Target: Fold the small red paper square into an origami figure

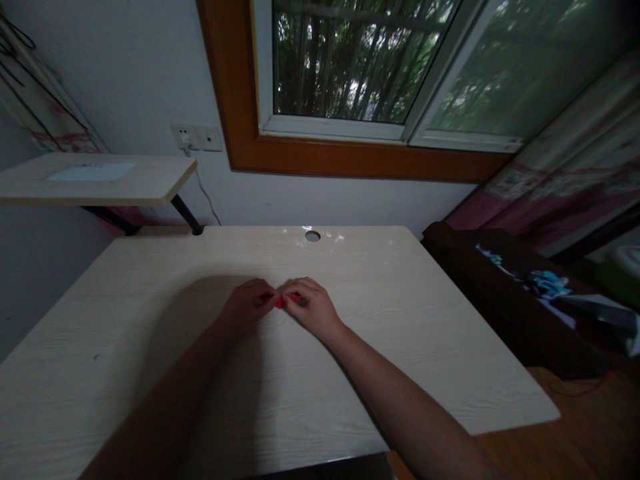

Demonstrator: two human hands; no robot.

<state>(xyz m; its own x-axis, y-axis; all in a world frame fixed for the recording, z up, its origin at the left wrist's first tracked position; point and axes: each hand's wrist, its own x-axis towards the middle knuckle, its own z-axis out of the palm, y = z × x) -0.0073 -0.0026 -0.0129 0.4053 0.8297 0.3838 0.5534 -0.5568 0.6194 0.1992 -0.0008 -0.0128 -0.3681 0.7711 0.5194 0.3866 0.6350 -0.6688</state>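
Observation:
Both hands meet near the middle of a pale wood-grain desk (395, 320), fingertips almost touching. Between them is a small red piece (279, 303), perhaps folded paper; its exact kind is too small to make out. My left hand (249, 303) pinches it from the left, thumb and fingers closed. From the right, my right hand (314, 307) pinches it too, with more red showing between its thumb and forefinger. The fingers hide much of the red piece. Both hands rest on or just above the desktop.
A raised shelf (155, 183) on black legs stands at the back left, a paper sheet (93, 172) on it. Near the desk's back edge is a round cable hole (313, 236). Behind are a wall socket (196, 138) and a window (350, 67). A dark brown piece of furniture (480, 293) stands right.

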